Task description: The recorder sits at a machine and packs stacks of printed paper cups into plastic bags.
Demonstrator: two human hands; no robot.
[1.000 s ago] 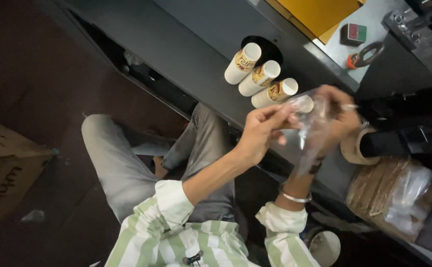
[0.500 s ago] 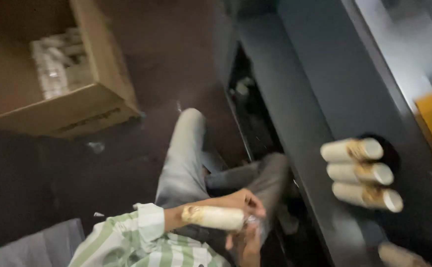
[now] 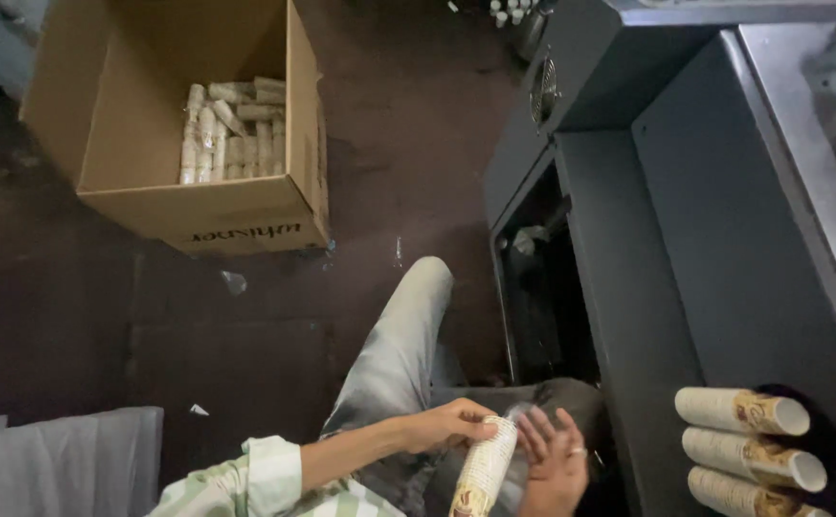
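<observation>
Holds one cup stack (image 3: 483,469) low, left of the grey cabinet (image 3: 724,287) and close to its dark open front, above the lap. Curls the left hand (image 3: 446,424) round the upper end of that stack, fingers closed on it; lays the right hand (image 3: 552,464) against its cabinet-facing side, fingers spread and loose, not gripping. Differs from a second ago: then worked both hands up at the cabinet's ledge in a clear bag, right by the lying stacks; half a second ago carried the stack flat across the lap; now tilts it nearly on end, printed base down. Reads, as a judgement, as the bagging stage over and the stack now in handling away from the ledge. Seems to show a wisp of clear film at the stack's top end, though too blurred to be sure. Counts: two hands; one stack in hand; three lying stacks (image 3: 743,412) side by side on the cabinet's lower right ledge, well apart from the hands; one open cardboard box (image 3: 111,124) on the floor far left of the cabinet, with many packed stacks (image 3: 231,134) inside, too crowded to count exactly.
</observation>
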